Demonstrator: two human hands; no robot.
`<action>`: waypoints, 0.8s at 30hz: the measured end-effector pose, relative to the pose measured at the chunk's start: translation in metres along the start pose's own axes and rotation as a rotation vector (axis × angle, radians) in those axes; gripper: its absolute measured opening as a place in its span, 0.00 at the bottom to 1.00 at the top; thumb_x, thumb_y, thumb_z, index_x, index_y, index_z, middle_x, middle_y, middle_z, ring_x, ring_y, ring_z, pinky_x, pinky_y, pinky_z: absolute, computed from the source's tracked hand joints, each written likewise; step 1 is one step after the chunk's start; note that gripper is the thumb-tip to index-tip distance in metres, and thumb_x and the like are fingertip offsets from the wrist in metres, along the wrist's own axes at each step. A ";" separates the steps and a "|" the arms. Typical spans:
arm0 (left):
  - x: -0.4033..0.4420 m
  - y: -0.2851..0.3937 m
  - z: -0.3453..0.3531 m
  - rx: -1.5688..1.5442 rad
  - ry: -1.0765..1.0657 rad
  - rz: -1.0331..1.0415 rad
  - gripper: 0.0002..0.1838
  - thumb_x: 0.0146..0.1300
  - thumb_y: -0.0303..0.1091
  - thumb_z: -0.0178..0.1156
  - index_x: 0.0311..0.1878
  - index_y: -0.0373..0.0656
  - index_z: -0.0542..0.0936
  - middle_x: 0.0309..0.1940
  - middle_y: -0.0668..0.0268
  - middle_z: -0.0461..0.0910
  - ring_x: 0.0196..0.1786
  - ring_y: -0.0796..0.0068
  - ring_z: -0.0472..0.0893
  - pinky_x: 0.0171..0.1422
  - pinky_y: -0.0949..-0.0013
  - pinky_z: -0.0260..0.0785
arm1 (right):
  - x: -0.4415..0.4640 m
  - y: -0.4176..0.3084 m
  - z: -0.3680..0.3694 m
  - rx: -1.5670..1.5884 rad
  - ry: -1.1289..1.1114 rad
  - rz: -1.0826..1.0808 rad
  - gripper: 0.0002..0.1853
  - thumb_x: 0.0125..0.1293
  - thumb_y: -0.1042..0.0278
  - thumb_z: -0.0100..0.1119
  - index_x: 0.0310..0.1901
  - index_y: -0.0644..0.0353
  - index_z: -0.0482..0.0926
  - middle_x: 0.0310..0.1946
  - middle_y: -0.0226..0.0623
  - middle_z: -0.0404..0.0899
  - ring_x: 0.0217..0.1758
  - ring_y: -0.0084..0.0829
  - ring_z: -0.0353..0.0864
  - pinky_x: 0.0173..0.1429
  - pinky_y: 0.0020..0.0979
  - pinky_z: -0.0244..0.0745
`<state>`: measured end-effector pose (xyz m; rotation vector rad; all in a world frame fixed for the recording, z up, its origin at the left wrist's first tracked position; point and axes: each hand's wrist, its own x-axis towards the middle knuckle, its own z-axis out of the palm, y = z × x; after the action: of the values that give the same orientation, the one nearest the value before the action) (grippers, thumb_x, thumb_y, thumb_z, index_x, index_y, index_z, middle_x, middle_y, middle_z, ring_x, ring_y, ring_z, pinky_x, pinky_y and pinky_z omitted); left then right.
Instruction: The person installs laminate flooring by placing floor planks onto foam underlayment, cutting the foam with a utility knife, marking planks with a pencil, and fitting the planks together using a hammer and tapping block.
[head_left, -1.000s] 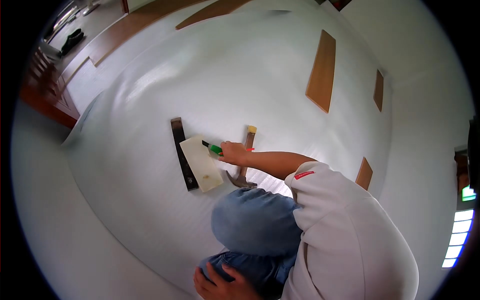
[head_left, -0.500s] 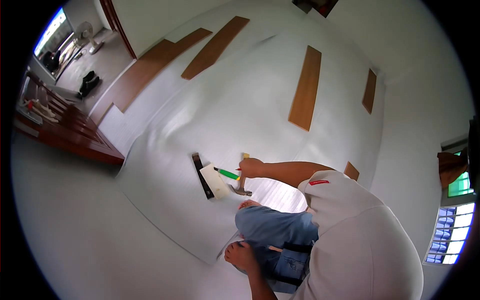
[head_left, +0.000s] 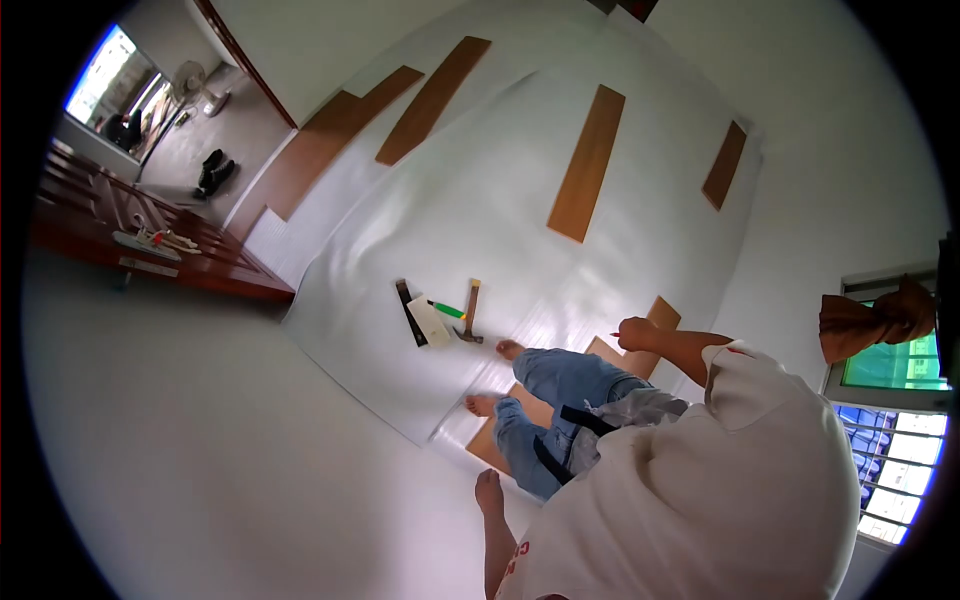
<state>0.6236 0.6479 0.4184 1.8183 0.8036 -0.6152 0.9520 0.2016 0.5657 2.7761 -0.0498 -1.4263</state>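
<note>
A thin red tool point(head_left: 615, 335) pokes out of my right hand point(head_left: 635, 334), my fingers closed around it, near the wooden plank point(head_left: 664, 314) by my knee. My left hand point(head_left: 488, 492) hangs low on my other side; I can't tell whether its fingers are together or apart. Past my bare feet point(head_left: 495, 378), the hammer point(head_left: 473, 308) lies head toward me on the pale sheet point(head_left: 400, 240), with the green knife point(head_left: 447, 310) between it and the white block point(head_left: 430, 322). The block overlaps the black bar point(head_left: 409, 312). Farther out, more planks point(head_left: 587, 165) lie well apart on the sheet.
</note>
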 end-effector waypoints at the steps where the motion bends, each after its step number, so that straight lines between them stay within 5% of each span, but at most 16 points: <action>1: -0.014 -0.015 0.001 0.007 0.009 -0.004 0.19 0.69 0.40 0.55 0.52 0.37 0.85 0.49 0.50 0.86 0.53 0.49 0.84 0.62 0.54 0.74 | 0.001 0.015 0.004 0.014 0.052 -0.018 0.16 0.61 0.61 0.58 0.38 0.67 0.87 0.39 0.56 0.87 0.46 0.52 0.88 0.51 0.49 0.82; 3: -0.040 -0.038 0.008 0.110 0.149 0.033 0.15 0.70 0.36 0.56 0.48 0.34 0.84 0.37 0.60 0.87 0.38 0.70 0.85 0.45 0.68 0.77 | 0.005 0.036 -0.003 0.031 0.102 -0.049 0.15 0.59 0.61 0.59 0.36 0.65 0.87 0.36 0.55 0.87 0.43 0.51 0.88 0.50 0.49 0.82; 4: -0.052 -0.049 0.019 0.034 0.183 -0.003 0.12 0.68 0.33 0.56 0.45 0.35 0.84 0.30 0.63 0.84 0.34 0.71 0.83 0.42 0.68 0.76 | 0.004 0.034 -0.016 0.049 0.049 -0.080 0.15 0.59 0.62 0.59 0.36 0.66 0.87 0.37 0.56 0.87 0.44 0.52 0.88 0.50 0.49 0.82; 7: -0.096 -0.031 0.052 -0.016 0.079 -0.149 0.12 0.65 0.34 0.57 0.43 0.38 0.85 0.34 0.59 0.86 0.38 0.64 0.85 0.47 0.61 0.77 | 0.021 0.041 -0.038 0.078 0.065 -0.221 0.14 0.57 0.62 0.60 0.34 0.66 0.88 0.37 0.58 0.87 0.42 0.53 0.88 0.49 0.49 0.82; 8: -0.106 -0.035 0.078 -0.358 0.123 -0.197 0.09 0.65 0.30 0.57 0.42 0.38 0.83 0.30 0.65 0.82 0.31 0.76 0.79 0.37 0.70 0.72 | 0.035 0.044 -0.044 0.099 0.084 -0.306 0.12 0.56 0.65 0.58 0.31 0.64 0.86 0.27 0.48 0.87 0.30 0.46 0.88 0.43 0.46 0.83; 9: -0.125 -0.010 0.090 -0.820 0.032 -0.307 0.07 0.67 0.29 0.58 0.44 0.39 0.82 0.28 0.68 0.80 0.28 0.79 0.77 0.32 0.75 0.67 | 0.045 0.048 -0.054 0.085 0.092 -0.361 0.12 0.58 0.64 0.57 0.30 0.64 0.86 0.27 0.46 0.87 0.28 0.44 0.87 0.42 0.44 0.83; 11: -0.148 0.038 0.156 -0.931 0.284 -0.345 0.08 0.72 0.31 0.56 0.45 0.39 0.81 0.28 0.69 0.77 0.27 0.80 0.76 0.28 0.76 0.65 | 0.070 0.067 -0.076 0.110 0.135 -0.492 0.13 0.61 0.63 0.57 0.31 0.64 0.85 0.26 0.45 0.87 0.28 0.42 0.87 0.41 0.43 0.83; 12: -0.152 0.025 0.185 -1.389 0.127 -0.274 0.10 0.73 0.32 0.56 0.49 0.38 0.81 0.31 0.64 0.81 0.29 0.78 0.78 0.30 0.76 0.68 | 0.071 0.078 -0.094 0.241 0.115 -0.476 0.11 0.63 0.63 0.57 0.33 0.63 0.83 0.25 0.42 0.86 0.25 0.36 0.86 0.35 0.39 0.82; 13: -0.162 0.087 0.217 -0.987 0.429 -0.495 0.12 0.73 0.34 0.56 0.51 0.38 0.81 0.35 0.61 0.83 0.32 0.75 0.81 0.32 0.75 0.72 | 0.074 0.093 -0.109 0.174 0.083 -0.524 0.11 0.63 0.63 0.57 0.33 0.63 0.83 0.25 0.42 0.86 0.25 0.36 0.86 0.35 0.39 0.82; 16: -0.169 0.120 0.303 -1.049 0.420 -0.513 0.15 0.71 0.41 0.59 0.49 0.38 0.83 0.35 0.63 0.83 0.35 0.75 0.82 0.36 0.72 0.76 | 0.091 0.152 -0.145 0.523 0.057 -0.362 0.09 0.66 0.65 0.56 0.35 0.61 0.82 0.23 0.37 0.83 0.19 0.27 0.77 0.24 0.30 0.71; 18: -0.163 0.103 0.359 -0.082 0.393 -0.277 0.20 0.68 0.48 0.56 0.44 0.39 0.85 0.37 0.53 0.86 0.40 0.55 0.85 0.49 0.57 0.77 | 0.097 0.199 -0.162 0.546 0.001 -0.213 0.09 0.66 0.66 0.56 0.35 0.61 0.82 0.22 0.36 0.81 0.16 0.25 0.72 0.19 0.28 0.65; 19: -0.167 0.147 0.366 -0.440 0.523 -0.488 0.15 0.67 0.42 0.57 0.34 0.41 0.84 0.25 0.57 0.81 0.30 0.60 0.83 0.36 0.59 0.74 | 0.103 0.220 -0.170 0.534 -0.050 -0.120 0.08 0.66 0.66 0.56 0.35 0.61 0.82 0.22 0.35 0.81 0.16 0.24 0.71 0.18 0.28 0.63; 21: -0.167 0.154 0.383 -0.437 0.520 -0.296 0.21 0.68 0.49 0.56 0.33 0.40 0.86 0.28 0.58 0.85 0.31 0.66 0.83 0.36 0.64 0.72 | 0.109 0.250 -0.184 0.419 -0.093 -0.021 0.09 0.65 0.68 0.56 0.36 0.63 0.83 0.21 0.36 0.81 0.15 0.25 0.71 0.17 0.28 0.61; 23: -0.175 0.174 0.403 -0.768 0.604 -0.474 0.19 0.69 0.46 0.57 0.43 0.39 0.86 0.33 0.62 0.87 0.35 0.70 0.84 0.40 0.66 0.74 | 0.108 0.273 -0.198 0.318 -0.165 0.016 0.09 0.66 0.71 0.54 0.35 0.66 0.82 0.21 0.40 0.81 0.14 0.26 0.70 0.17 0.29 0.60; 24: -0.172 0.189 0.395 -0.898 0.726 -0.520 0.19 0.68 0.45 0.58 0.47 0.38 0.86 0.35 0.62 0.87 0.36 0.71 0.84 0.42 0.66 0.75 | 0.133 0.292 -0.204 0.091 -0.282 -0.189 0.09 0.66 0.71 0.54 0.36 0.66 0.83 0.21 0.40 0.81 0.14 0.26 0.71 0.17 0.29 0.60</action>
<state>0.6370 0.1873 0.5125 0.9496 1.7300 0.1586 1.1895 -0.0943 0.5863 2.6865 0.1508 -1.8978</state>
